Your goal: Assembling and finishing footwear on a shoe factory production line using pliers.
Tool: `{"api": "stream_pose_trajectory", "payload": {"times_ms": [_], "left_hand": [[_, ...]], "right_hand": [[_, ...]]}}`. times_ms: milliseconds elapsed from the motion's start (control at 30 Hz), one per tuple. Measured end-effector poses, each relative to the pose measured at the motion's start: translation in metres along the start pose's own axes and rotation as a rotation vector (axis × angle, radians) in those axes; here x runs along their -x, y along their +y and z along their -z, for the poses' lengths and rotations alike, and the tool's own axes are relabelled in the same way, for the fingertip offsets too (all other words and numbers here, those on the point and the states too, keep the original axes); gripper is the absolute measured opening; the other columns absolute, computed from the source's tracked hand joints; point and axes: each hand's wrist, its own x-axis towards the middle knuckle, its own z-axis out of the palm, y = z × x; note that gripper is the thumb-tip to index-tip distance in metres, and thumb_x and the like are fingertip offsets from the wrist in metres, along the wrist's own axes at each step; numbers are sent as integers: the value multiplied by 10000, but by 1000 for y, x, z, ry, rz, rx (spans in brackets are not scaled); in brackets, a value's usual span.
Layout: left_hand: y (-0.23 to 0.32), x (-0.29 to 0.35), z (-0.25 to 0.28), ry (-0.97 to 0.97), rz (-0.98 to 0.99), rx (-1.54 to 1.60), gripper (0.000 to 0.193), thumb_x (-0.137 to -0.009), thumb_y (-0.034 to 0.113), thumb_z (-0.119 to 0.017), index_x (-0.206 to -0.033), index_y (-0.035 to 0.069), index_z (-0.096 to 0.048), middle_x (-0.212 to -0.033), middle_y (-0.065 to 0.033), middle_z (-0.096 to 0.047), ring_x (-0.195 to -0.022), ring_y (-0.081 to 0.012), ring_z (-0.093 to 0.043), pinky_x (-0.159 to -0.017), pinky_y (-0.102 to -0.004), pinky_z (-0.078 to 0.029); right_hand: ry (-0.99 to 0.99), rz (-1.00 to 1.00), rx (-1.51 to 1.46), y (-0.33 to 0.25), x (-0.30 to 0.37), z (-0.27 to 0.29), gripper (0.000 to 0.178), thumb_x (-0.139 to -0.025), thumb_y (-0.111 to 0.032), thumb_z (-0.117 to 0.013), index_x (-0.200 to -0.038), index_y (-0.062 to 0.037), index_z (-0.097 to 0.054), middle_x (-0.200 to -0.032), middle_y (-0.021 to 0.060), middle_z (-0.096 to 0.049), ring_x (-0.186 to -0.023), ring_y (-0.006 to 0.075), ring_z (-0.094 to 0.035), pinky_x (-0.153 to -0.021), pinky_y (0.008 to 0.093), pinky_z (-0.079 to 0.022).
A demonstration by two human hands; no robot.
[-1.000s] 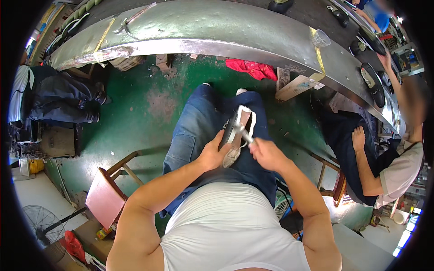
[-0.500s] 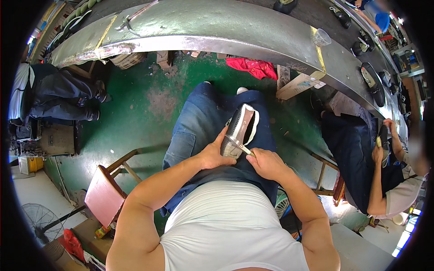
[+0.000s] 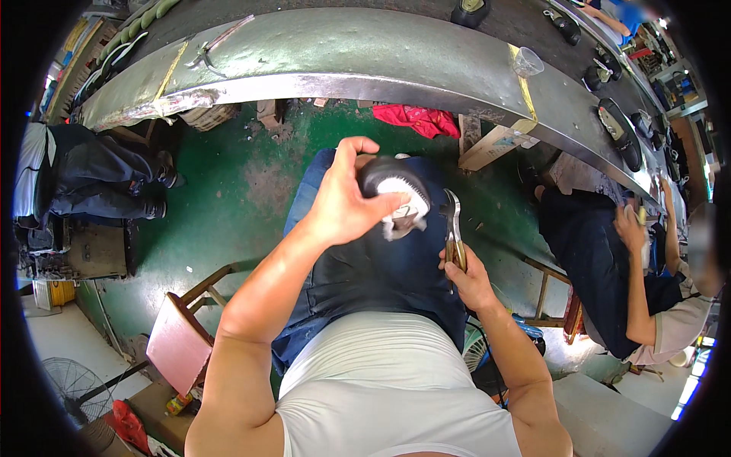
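Observation:
Over my lap, my left hand [image 3: 346, 202] is closed around a black shoe [image 3: 390, 177], its thumb pressed on the white stitched part. The shoe is blurred by motion and tilted, with its white lining edge toward me. My right hand [image 3: 470, 280] grips the handles of metal pincers [image 3: 454, 236] with a curved head pointing away from me. The pincers are to the right of the shoe and apart from it.
A long metal-topped bench [image 3: 320, 49] curves ahead, with a hammer-like tool [image 3: 205, 55], a clear cup [image 3: 527, 62] and dark shoes [image 3: 618, 133] on it. Red cloth [image 3: 417, 119] lies below. A pink-topped stool [image 3: 179, 340] stands left; a co-worker [image 3: 647, 305] sits at right.
The shoe has turned over and lifted slightly in my left hand. My right hand has drawn the pincers off the shoe and moved right.

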Motion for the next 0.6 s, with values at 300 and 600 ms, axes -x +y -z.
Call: {"api": "stream_pose_trajectory", "payload": {"times_ms": [300,600], "left_hand": [[-120,-29,-48,-179,617,-23,773,-872,443,-766,-1337,-104,-478,-1139,-176,-659,-1007,-199,-639,-864,-356,-534],[-85,40,-39,-270,75,-778,324,-925,148,-588,-1176,-52,-636,-1035,-257,-690,-908,-434,-672,-829,-478,-551]], "right_hand": [[22,-51,321,-30,10,-6,229,-964,-162,-586,-1137,-12,-592,-902,87,-663,-830,177,-635,-793,327,-517],[-181,31,536,-40,-2,0,199,-937,-163,-597,-1081,-27,-576,-864,123,-635,-800,298,-615,-778,376,-507]]}}
